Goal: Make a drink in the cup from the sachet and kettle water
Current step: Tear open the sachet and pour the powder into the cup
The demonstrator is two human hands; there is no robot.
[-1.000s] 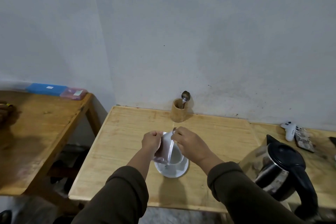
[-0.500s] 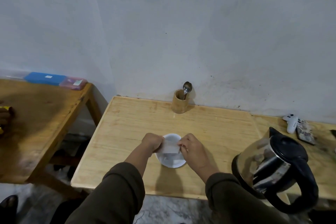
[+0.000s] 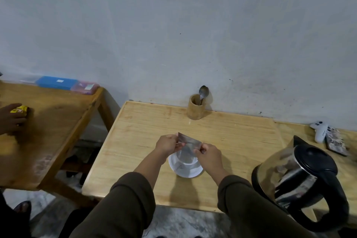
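Observation:
A small silvery sachet (image 3: 188, 141) is held flat between both hands above the cup. My left hand (image 3: 167, 143) pinches its left end and my right hand (image 3: 208, 153) pinches its right end. Under them a white cup (image 3: 188, 158) stands on a white saucer (image 3: 184, 171) on the light wooden table (image 3: 135, 141); my hands and the sachet partly cover the cup. A glass kettle (image 3: 301, 176) with a black lid and handle stands at the right, near the table's front edge.
A bamboo holder (image 3: 196, 109) with a spoon (image 3: 203, 92) stands against the wall. A white controller (image 3: 319, 130) and a phone (image 3: 336, 144) lie far right. On the darker left table (image 3: 58, 121), another person's hand (image 3: 10, 118) holds a yellow packet; blue and pink boxes (image 3: 58, 82) sit behind.
My hands have turned the sachet from upright to lying flat across the cup and shifted it slightly. The view has shifted, and the other person's hand at the left has come further into view.

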